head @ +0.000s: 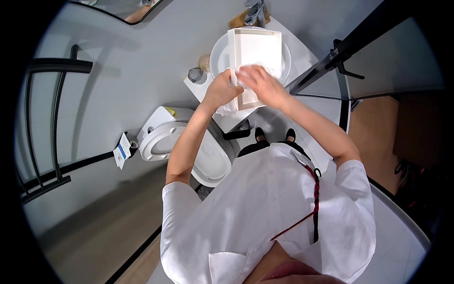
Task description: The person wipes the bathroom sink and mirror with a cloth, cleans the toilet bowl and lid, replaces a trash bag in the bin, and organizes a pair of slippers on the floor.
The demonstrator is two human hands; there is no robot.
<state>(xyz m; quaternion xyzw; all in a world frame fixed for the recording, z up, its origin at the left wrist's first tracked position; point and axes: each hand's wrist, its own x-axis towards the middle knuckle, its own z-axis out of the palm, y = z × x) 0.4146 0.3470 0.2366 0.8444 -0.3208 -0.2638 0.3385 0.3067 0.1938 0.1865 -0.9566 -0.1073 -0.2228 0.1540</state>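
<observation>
My left hand (222,90) grips the left side wall of a white rectangular open box or tray (259,46), its thumb over the rim. The box is tilted, its inside facing me, above a round white washbasin (220,58). White crumpled material, perhaps tissue or cloth, shows below my left hand. My right hand (260,83), slightly blurred, lies over the lower inside of the box; something white, perhaps a wipe, shows beside its fingers. What is under its palm is hidden.
A chrome faucet (254,14) stands behind the basin. Two glass cups, one clear (195,75), stand at the counter's left corner. A white toilet (212,161) with raised lid is at lower left. A black-framed glass door with a handle (349,72) is at right, a black towel rack (58,65) at left.
</observation>
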